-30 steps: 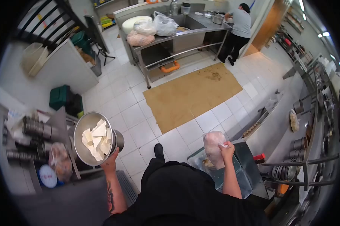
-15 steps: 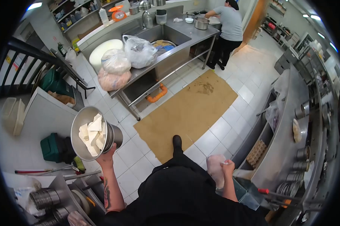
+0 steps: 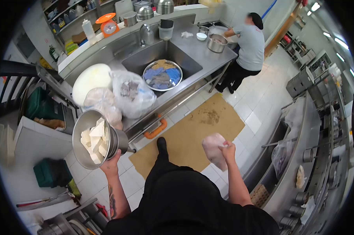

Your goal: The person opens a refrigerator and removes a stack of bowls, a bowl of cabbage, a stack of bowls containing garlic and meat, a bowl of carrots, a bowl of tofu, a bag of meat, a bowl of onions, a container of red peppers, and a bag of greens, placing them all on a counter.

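Left hand (image 3: 112,163) cups the metal bowl (image 3: 79,131) of white slabs (image 3: 96,141) from below; right hand (image 3: 228,151) has its fingers closed on the pink bag (image 3: 212,149). Both are carried over the floor (image 3: 255,98), neither yet set on the steel tabletop (image 3: 202,55) ahead.

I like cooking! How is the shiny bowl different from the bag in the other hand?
The metal bowl is hard, shiny and open, showing white blocks; the plastic bag is soft and closed around something pale pink. The left hand props the bowl from below; the right hand pinches the bag's top. Both are held up.
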Tool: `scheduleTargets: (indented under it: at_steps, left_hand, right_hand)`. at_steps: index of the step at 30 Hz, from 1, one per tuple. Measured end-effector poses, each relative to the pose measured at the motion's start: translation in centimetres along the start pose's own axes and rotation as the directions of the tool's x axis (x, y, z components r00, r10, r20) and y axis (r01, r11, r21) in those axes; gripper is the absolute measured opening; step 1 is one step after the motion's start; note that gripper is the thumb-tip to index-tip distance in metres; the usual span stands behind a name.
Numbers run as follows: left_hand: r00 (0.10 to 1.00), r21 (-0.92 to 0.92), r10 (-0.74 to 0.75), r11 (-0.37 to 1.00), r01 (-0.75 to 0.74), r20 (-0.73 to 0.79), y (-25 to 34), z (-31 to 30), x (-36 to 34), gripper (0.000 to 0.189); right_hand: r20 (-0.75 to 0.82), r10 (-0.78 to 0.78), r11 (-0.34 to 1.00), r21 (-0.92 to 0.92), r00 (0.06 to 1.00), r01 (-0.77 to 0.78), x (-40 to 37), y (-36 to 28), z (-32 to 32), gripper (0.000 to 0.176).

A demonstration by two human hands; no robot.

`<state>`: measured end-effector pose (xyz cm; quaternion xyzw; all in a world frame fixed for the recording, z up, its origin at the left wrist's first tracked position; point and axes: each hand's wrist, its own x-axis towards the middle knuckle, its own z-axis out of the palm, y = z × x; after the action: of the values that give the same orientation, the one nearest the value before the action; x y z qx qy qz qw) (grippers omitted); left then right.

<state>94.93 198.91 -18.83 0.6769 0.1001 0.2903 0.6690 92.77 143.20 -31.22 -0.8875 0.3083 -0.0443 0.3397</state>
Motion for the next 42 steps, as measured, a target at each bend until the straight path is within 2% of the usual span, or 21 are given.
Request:
scheduleTargets:
  at_steps: [1,3,5,7,8,10,14,17,19,23,26,28,29,30,31,33,35,37,39,41,42]
  left_hand:
    - [1.000,-0.010,-0.001,1.000,0.001,0.002,-1.3,1.1,1.5,0.081]
    - [0.999,0.032,-0.033,0.999,0.033,0.006,-3.9,3.4,5.0,0.080]
    - [1.000,0.015,0.017,1.000,-0.017,-0.006,-5.0,6.2,8.3,0.073]
    - [0.947,-0.007,-0.321,0.947,0.321,-0.001,-3.9,9.2,11.5,0.071]
    - [0.945,-0.005,-0.326,0.945,0.326,-0.011,-4.5,10.2,12.9,0.071]
    - [0.987,0.237,-0.153,0.961,0.140,0.040,-5.8,12.2,15.6,0.069]
    - [0.977,0.271,-0.204,0.939,0.214,-0.064,-5.2,16.2,17.8,0.075]
    - [0.948,0.192,-0.290,0.931,0.310,-0.129,-5.0,19.6,17.4,0.073]
    - [0.936,0.165,-0.308,0.928,0.336,-0.171,-3.9,22.1,16.6,0.072]
    - [0.932,0.221,-0.201,0.936,0.273,-0.302,-2.4,27.7,13.8,0.073]
    - [0.925,0.193,-0.125,0.960,0.205,-0.359,-1.7,32.5,13.0,0.077]
    - [0.922,0.207,-0.131,0.954,0.217,-0.364,-1.3,34.9,12.1,0.077]
    - [0.917,0.207,-0.150,0.949,0.238,-0.369,-0.9,36.3,12.0,0.077]
    - [0.913,0.162,-0.221,0.944,0.289,-0.342,-1.1,37.2,12.0,0.076]
    - [0.918,0.127,-0.253,0.944,0.303,-0.307,-1.2,38.2,12.0,0.082]
    - [0.933,0.174,-0.296,0.927,0.332,-0.207,-1.3,40.1,12.3,0.073]
    - [0.943,0.166,-0.308,0.931,0.326,-0.124,-3.0,41.9,12.2,0.072]
    - [0.903,0.347,-0.417,0.865,0.362,0.099,-6.5,41.3,12.0,0.069]
    - [0.866,0.391,-0.427,0.867,0.310,0.259,-7.8,42.1,11.8,0.068]
    - [0.804,0.396,-0.418,0.883,0.251,0.422,-8.9,43.0,11.5,0.068]
    - [0.761,0.399,-0.407,0.892,0.212,0.506,-9.6,44.2,11.1,0.068]
  right_hand:
    - [-0.007,-0.011,0.998,0.054,1.000,0.012,3.3,-2.5,0.7,0.029]
    - [-0.081,-0.162,0.966,0.190,0.984,0.174,9.7,-7.9,2.0,0.026]
    - [-0.046,-0.048,0.973,0.225,0.998,0.057,14.0,-16.5,1.4,0.027]
    - [-0.076,-0.186,0.970,0.146,0.980,0.195,21.1,-20.9,2.4,0.026]
    - [-0.104,-0.238,0.957,0.142,0.966,0.251,24.6,-23.1,3.0,0.026]
    - [-0.136,-0.323,0.924,0.168,0.937,0.343,31.4,-28.1,4.1,0.026]
    - [-0.099,-0.378,0.911,0.138,0.920,0.389,43.8,-36.8,7.3,0.026]
    - [0.023,-0.415,0.889,0.224,0.910,0.400,53.4,-41.6,11.2,0.027]
    - [0.065,-0.418,0.905,0.118,0.906,0.409,57.8,-44.9,13.3,0.027]
    - [0.138,-0.481,0.876,0.033,0.866,0.482,65.1,-47.8,17.8,0.032]
    - [0.228,-0.418,0.903,0.000,0.880,0.429,69.3,-48.9,20.3,0.035]
    - [0.242,-0.522,0.836,-0.045,0.818,0.547,69.8,-47.3,20.5,0.036]
    - [0.251,-0.515,0.841,-0.037,0.820,0.540,69.8,-46.6,20.3,0.036]
    - [0.279,-0.566,0.806,-0.010,0.775,0.592,69.4,-46.5,19.5,0.038]
    - [0.298,-0.620,0.764,0.020,0.726,0.645,68.5,-46.8,18.2,0.039]
    - [0.196,-0.815,0.539,-0.086,0.545,0.838,64.3,-45.0,15.1,0.041]
    - [0.256,-0.874,0.471,0.235,0.414,0.850,59.7,-43.0,11.9,0.041]
    - [0.528,-0.731,0.683,0.554,0.433,0.477,52.1,-41.6,5.2,0.034]
    - [0.552,-0.747,0.640,0.747,0.371,0.177,45.3,-39.4,-1.1,0.031]
    - [0.561,-0.675,0.699,0.693,0.479,0.174,38.6,-37.5,-7.2,0.035]
    - [0.502,-0.701,0.671,0.704,0.507,0.232,36.9,-34.8,-8.3,0.038]
